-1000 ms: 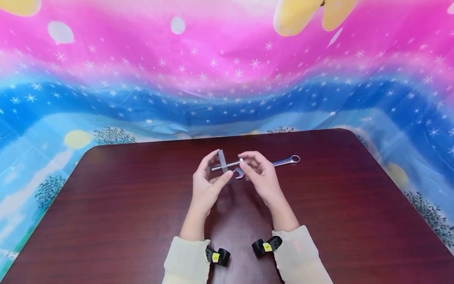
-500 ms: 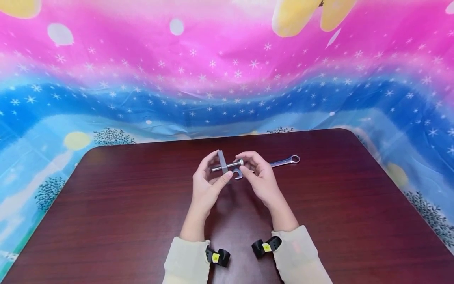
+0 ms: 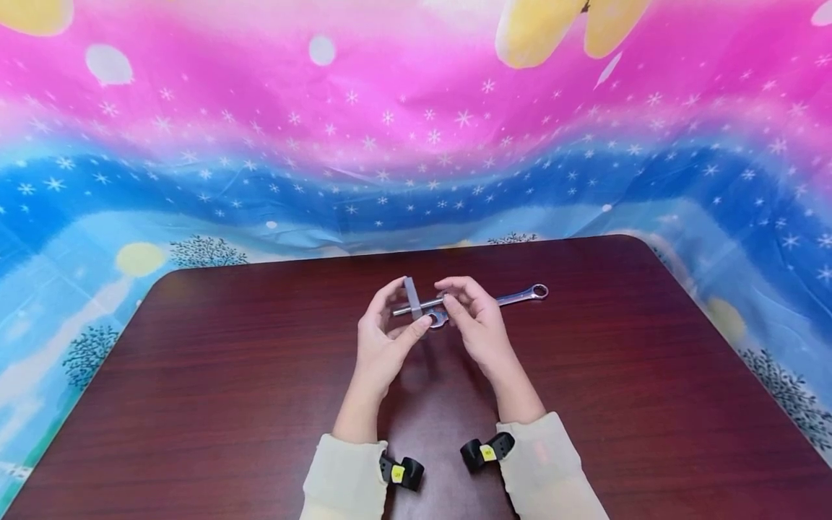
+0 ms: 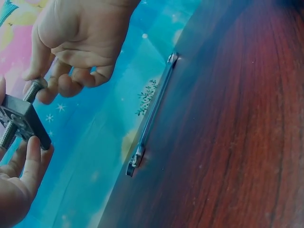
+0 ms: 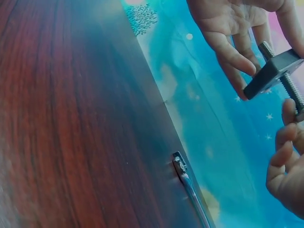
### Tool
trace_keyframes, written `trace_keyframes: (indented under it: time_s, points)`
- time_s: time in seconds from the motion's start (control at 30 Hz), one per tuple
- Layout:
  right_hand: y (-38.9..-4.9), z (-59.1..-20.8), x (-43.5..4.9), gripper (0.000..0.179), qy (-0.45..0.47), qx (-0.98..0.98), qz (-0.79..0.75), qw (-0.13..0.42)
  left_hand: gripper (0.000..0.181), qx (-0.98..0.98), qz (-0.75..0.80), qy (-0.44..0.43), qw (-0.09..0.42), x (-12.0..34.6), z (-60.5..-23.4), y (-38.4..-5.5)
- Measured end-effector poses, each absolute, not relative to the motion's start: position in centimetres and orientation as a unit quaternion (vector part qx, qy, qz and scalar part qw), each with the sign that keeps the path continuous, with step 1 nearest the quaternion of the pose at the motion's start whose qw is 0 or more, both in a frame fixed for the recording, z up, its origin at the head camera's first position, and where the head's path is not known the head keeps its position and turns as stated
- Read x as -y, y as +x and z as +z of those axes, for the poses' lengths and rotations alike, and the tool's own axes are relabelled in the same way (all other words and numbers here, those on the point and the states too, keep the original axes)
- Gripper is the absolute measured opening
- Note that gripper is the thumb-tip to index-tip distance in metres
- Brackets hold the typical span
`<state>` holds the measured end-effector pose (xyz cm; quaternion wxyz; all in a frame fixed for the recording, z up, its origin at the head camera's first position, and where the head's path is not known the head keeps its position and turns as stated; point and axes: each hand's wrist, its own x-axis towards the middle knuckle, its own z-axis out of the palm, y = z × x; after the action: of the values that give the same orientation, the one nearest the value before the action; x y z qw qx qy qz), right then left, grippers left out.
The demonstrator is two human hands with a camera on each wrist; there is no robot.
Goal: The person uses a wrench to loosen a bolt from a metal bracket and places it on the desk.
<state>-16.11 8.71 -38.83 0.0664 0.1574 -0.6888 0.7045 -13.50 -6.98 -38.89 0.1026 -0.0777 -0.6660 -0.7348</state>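
In the head view my left hand [image 3: 385, 345] grips a grey metal block [image 3: 412, 296] by its edges, above the table. A threaded bolt [image 3: 429, 303] passes through the block, its end sticking out on the left side. My right hand [image 3: 479, 325] pinches the bolt's head between thumb and fingertips; the left wrist view shows that rounded bolt head [image 4: 40, 83] partly behind the fingers. From the right wrist camera the bolt's thread [image 5: 290, 90] shows on both sides of the block [image 5: 271, 75].
A combination wrench [image 3: 520, 297] lies on the dark red wooden table [image 3: 227, 375] behind the hands, its open end near the block in the head view. A patterned cloth backdrop [image 3: 390, 144] hangs beyond the table's far edge. Black cameras sit at both wrists.
Half a second ago the bolt head showed between parted right fingertips; now the fingers cover it again. The left hand and block have shifted slightly right. The wrench lies where it was.
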Motion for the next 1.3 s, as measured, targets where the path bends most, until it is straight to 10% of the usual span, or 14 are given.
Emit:
trace_keyframes:
  time_s: [1.3]
  points:
    - [-16.32,-38.78,-9.27,0.017,0.126,0.674,0.725,0.064,0.063,0.676,-0.727,-0.081,0.088,7.17,-38.71,-13.38]
